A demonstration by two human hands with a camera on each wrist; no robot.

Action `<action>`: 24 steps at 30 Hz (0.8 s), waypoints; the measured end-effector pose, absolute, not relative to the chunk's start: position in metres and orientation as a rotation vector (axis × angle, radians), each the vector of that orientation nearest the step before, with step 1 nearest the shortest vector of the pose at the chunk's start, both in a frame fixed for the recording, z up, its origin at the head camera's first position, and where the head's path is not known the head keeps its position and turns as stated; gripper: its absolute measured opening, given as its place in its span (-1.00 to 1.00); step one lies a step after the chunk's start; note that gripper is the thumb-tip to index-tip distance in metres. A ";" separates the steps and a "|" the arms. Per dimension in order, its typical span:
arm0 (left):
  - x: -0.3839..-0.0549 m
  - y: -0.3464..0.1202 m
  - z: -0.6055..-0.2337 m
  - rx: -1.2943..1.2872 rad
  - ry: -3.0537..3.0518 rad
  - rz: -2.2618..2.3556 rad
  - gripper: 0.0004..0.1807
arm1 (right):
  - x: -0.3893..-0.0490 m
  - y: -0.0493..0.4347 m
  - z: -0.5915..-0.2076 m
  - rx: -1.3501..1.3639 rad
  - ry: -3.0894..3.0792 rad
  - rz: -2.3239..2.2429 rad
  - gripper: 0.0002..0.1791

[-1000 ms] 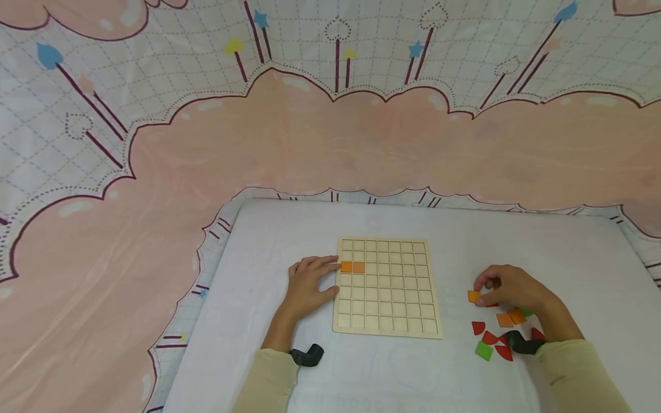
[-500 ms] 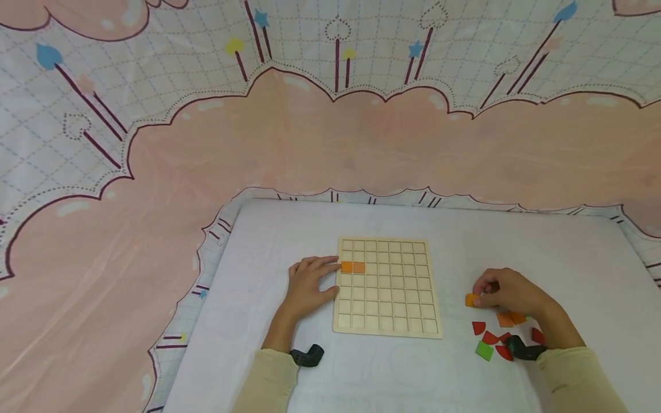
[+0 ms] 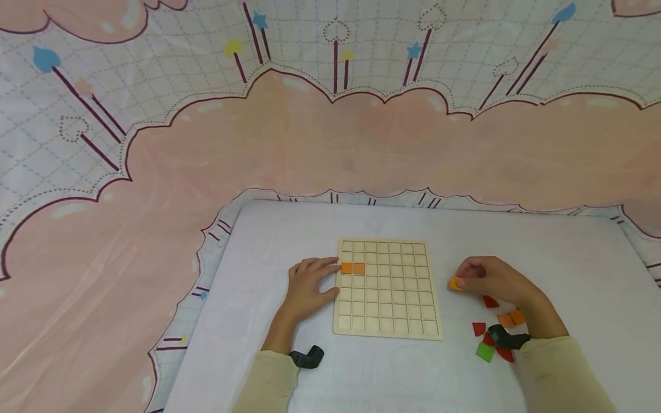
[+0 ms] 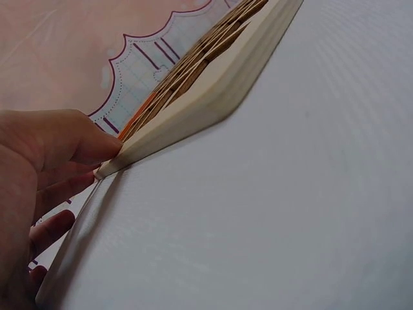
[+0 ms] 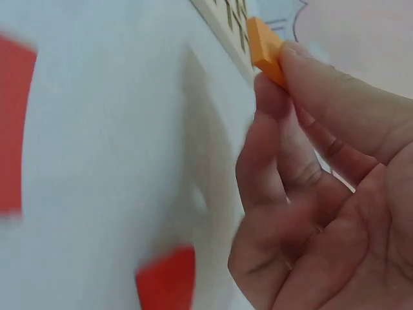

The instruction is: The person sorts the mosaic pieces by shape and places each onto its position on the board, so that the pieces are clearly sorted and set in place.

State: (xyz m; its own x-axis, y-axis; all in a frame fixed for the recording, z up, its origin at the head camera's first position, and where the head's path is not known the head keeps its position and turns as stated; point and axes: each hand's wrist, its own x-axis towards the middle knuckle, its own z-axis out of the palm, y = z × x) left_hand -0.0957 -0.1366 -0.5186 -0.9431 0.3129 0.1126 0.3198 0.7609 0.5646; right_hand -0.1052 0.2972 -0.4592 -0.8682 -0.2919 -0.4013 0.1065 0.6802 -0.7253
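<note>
A wooden grid board [image 3: 387, 336] lies flat on the white table, with two orange square tiles [image 3: 353, 268] side by side in its third row at the left edge. Against the board's left edge rests my left hand [image 3: 310, 287], thumb and fingers spread and touching the rim; the left wrist view shows the thumb [image 4: 97, 142] on that edge. Right of the board, my right hand [image 3: 498, 280] pinches an orange square tile [image 5: 263, 48] between thumb and curled index finger, lifted off the table in the right wrist view.
Below the right hand lie loose pieces: orange tiles [image 3: 506, 320], a green square [image 3: 485, 352] and several red rounded pieces [image 3: 478, 328], some partly hidden by the black wrist device [image 3: 508, 338]. Another red piece [image 3: 490, 302] lies nearer the hand.
My right hand has picked up the orange tile and moved left and slightly away, towards the board. A red piece formerly under it now shows. My left hand has stayed in place.
</note>
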 end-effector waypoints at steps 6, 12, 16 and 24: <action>-0.096 -0.137 -0.519 -0.524 -2.933 -0.942 -0.48 | -0.112 0.279 -0.462 -0.086 2.274 -1.290 -0.62; -0.096 -0.137 -0.521 -0.528 -2.935 -0.942 -0.48 | -0.116 0.258 -0.466 -0.013 2.171 -1.472 -0.58; -0.097 -0.137 -0.522 -0.527 -2.929 -0.940 -0.48 | -0.119 0.243 -0.470 -0.014 2.108 -1.590 -0.59; -0.097 -0.137 -0.524 -0.529 -2.930 -0.949 -0.47 | -0.125 0.215 -0.478 -0.036 2.040 -1.694 -0.60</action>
